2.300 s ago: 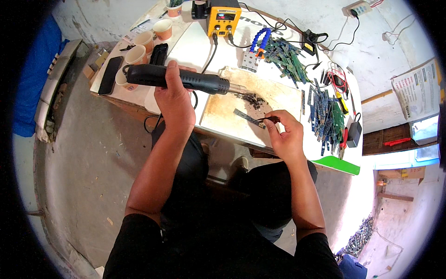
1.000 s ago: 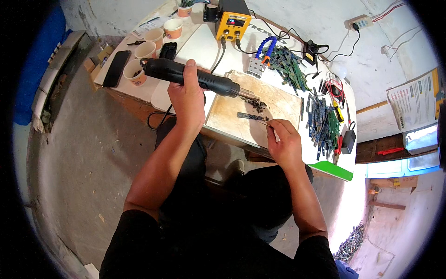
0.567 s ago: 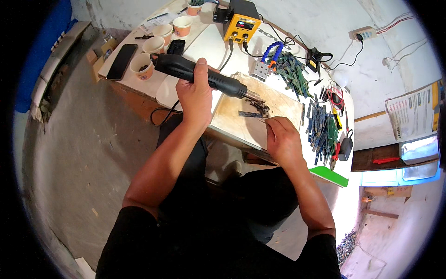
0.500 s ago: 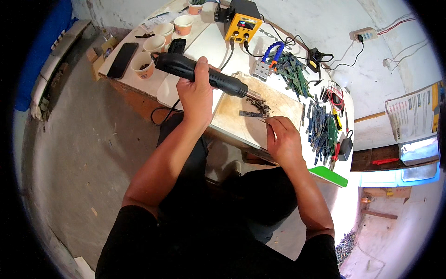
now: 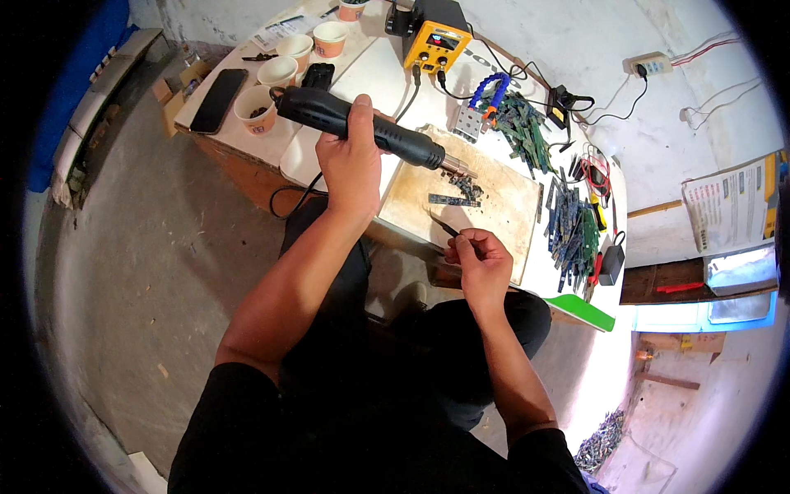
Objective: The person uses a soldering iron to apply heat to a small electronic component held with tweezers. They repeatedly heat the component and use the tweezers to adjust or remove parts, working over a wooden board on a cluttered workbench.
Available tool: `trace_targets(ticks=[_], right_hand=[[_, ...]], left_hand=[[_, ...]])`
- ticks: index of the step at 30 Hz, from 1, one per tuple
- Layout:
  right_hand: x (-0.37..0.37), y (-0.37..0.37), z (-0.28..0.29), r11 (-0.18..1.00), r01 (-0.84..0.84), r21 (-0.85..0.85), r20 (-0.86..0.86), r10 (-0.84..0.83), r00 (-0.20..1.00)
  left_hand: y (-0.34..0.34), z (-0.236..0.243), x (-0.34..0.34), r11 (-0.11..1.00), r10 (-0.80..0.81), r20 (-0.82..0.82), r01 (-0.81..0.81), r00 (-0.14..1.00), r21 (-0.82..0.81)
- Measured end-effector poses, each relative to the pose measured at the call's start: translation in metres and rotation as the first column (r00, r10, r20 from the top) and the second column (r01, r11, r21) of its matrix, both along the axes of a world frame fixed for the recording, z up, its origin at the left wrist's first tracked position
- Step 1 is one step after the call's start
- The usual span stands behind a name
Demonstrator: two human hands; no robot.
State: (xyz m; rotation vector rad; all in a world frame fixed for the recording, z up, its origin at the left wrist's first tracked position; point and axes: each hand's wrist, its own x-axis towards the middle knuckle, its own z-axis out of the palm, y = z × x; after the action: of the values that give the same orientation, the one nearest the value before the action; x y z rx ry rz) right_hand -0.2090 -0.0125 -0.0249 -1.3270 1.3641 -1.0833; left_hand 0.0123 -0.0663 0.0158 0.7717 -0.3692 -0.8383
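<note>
My left hand (image 5: 349, 161) is wrapped round the black body of a hot air gun (image 5: 407, 146). Its metal nozzle points down and right at a heap of small dark chips (image 5: 466, 186) on a scorched, pale board (image 5: 504, 216). Just below the heap lies a narrow dark circuit strip (image 5: 453, 200). Closed on thin black tweezers (image 5: 445, 226), my right hand (image 5: 484, 262) is at the board's near edge. The tweezers' tip points up and left, a little below the strip and apart from it.
A yellow and black soldering station (image 5: 434, 47) stands at the back. Green circuit strips (image 5: 522, 132) and dark strips (image 5: 569, 226) lie in piles at the right. Paper cups (image 5: 255, 111) and a black phone (image 5: 219, 100) are at the left. A blue flexible arm (image 5: 491, 85) rises behind the board.
My right hand has drawn back from the strip toward me and slightly left, bringing the tweezers into clear sight. The hot air gun stays nearly in place.
</note>
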Motion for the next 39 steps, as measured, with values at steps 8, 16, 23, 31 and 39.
trace_targets(ticks=[8,16,23,31,39], right_hand=[[0.006,-0.001,-0.009,0.994,0.075,0.077,0.099,-0.082,0.992],[0.019,-0.006,0.004,0.985,0.106,0.132,0.137,-0.124,0.983],[0.019,-0.010,0.004,0.990,0.105,0.091,0.130,-0.116,0.985],[0.010,-0.016,0.004,0.989,0.112,0.095,0.109,-0.122,0.987],[0.003,-0.002,0.011,0.989,0.139,0.060,0.103,-0.144,0.984]], left_hand=[[0.000,0.002,0.000,1.000,0.013,0.007,-0.014,1.000,0.013],[0.002,0.002,0.000,1.000,0.004,0.008,-0.004,1.000,0.009],[0.002,0.007,-0.001,0.999,0.037,-0.031,-0.037,0.999,0.011],[0.001,0.005,0.000,0.999,0.042,-0.037,-0.041,0.998,0.006],[0.004,0.010,-0.002,0.999,0.040,-0.028,-0.039,0.999,0.034]])
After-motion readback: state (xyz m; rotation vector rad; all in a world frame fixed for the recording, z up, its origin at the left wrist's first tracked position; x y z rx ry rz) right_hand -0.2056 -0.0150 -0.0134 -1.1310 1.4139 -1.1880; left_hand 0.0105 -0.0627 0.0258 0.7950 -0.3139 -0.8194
